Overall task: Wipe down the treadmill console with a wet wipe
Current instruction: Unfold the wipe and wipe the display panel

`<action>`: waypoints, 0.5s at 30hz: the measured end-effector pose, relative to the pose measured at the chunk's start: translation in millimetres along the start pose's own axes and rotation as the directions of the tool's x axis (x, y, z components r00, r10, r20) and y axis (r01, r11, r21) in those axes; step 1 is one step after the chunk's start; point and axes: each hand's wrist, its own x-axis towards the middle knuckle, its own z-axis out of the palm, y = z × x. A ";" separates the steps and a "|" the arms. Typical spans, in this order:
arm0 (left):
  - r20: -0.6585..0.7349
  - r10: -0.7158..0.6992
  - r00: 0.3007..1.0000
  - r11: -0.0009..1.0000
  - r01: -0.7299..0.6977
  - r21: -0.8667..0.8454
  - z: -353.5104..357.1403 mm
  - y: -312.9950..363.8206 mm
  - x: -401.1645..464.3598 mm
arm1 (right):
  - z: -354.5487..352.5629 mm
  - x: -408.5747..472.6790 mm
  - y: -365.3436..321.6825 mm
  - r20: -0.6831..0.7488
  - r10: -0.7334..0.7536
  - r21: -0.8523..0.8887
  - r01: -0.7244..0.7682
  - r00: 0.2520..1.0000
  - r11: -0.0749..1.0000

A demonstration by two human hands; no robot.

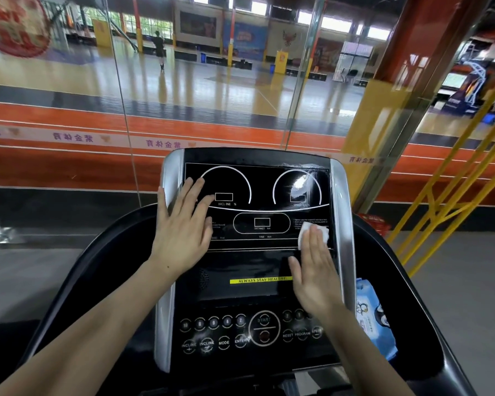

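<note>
The right hand lies flat with its fingers straight and close together, pressing a white wet wipe against the black face of the treadmill console; nothing is curled round the wipe, it is simply pinned under the fingertips, with its crumpled edge showing above and to both sides of them. The wipe sits at the right side of the display panel, just below the right-hand dial and beside the small block of printed text, close to the silver trim on that edge. The left hand is also open, fingers spread and straight, resting palm-down on the left part of the display with its fingertips reaching the left dial marked INCLINE and its thumb lying over the silver trim on that side; it holds nothing. A wet sheen and streaks show on the glass at the upper right of the display. Lower on the console are a yellow strip reading ALWAYS STAY HEALTHY, a row of round buttons and a START control. A blue pack of wipes lies in the tray at the right of the console, just beside the right forearm. Ahead, beyond glass panels, stretches an indoor sports hall with an orange running track, a glossy wooden court, yellow-padded pillars and a distant person standing on the court; yellow railings rise at the right
</note>
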 end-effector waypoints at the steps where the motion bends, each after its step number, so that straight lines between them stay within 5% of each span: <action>1: -0.009 0.001 1.000 1.000 -0.002 -0.023 -1.1 -1.0 -1.6 | 1.8 0.6 -7.3 0.001 0.032 0.012 -0.032 0.999 0.999; 9: 0.015 0.068 0.998 0.996 -0.067 -0.066 -2.5 -5.5 -20.4 | 22.2 6.5 -116.7 0.091 -0.318 -0.006 0.319 0.944 0.948; 12: 0.035 0.017 0.999 0.998 -0.015 -0.055 -4.6 -9.9 -25.6 | 15.2 5.6 -78.9 0.093 -0.272 -0.053 0.278 0.958 0.959; 15: 0.064 -0.075 0.995 0.996 0.077 -0.035 -6.5 -24.1 -36.0 | 11.3 10.2 -47.5 0.029 -0.079 -0.034 0.080 0.996 0.996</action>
